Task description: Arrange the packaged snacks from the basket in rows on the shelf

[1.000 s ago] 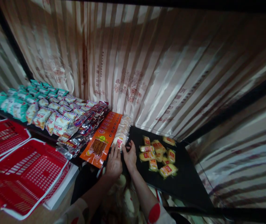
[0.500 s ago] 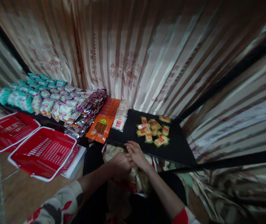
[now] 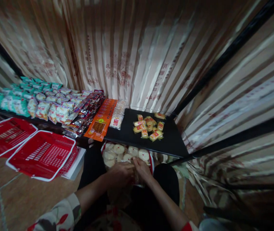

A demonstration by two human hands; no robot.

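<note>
Round pale cakes or crackers (image 3: 118,149) in clear wrapping fill a red-and-white-edged container (image 3: 151,162) between my knees; its full shape is hidden. My left hand (image 3: 120,173) is over its near side, fingers curled in and dim. Close beside it, almost touching, my right hand (image 3: 140,168) is bent with thumb and fingers drawn together. Some shiny clear plastic shows just below the hands. What the fingers grip is too dark to make out. Beyond the container, several small yellow wrapped cakes (image 3: 149,125) lie in a loose group on a black tabletop (image 3: 127,136).
Left of the yellow cakes lie a clear pack of round white pieces (image 3: 117,117), an orange snack packet (image 3: 100,120), dark shiny packets (image 3: 86,112), white packets (image 3: 61,112) and teal packets (image 3: 19,104). Red baskets (image 3: 43,154) stand at left. Black poles (image 3: 223,64) and curtains surround the table.
Both hands have drawn back toward me, uncovering the round pale pieces at the container's far side. My right fingers, stretched out before, are now bent in. The view has shifted slightly.
</note>
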